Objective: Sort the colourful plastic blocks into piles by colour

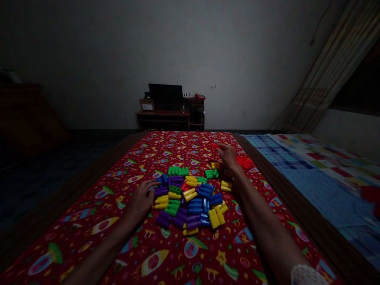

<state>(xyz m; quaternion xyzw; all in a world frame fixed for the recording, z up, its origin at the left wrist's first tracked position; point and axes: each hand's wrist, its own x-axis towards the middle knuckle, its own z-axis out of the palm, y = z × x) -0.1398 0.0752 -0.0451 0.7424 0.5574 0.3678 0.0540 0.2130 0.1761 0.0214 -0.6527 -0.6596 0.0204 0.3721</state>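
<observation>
Atop red printed sheet, plastic blocks; desk against far wall.

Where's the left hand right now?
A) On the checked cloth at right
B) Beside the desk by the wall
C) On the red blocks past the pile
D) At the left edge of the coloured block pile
D: the left hand rests on the red printed cloth, reaching the edge of the pile of plastic blocks.

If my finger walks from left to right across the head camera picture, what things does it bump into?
Bare left hand → heap of colourful plastic tube-shaped blocks → small bunch of red plastic blocks → blue checked cloth
</observation>
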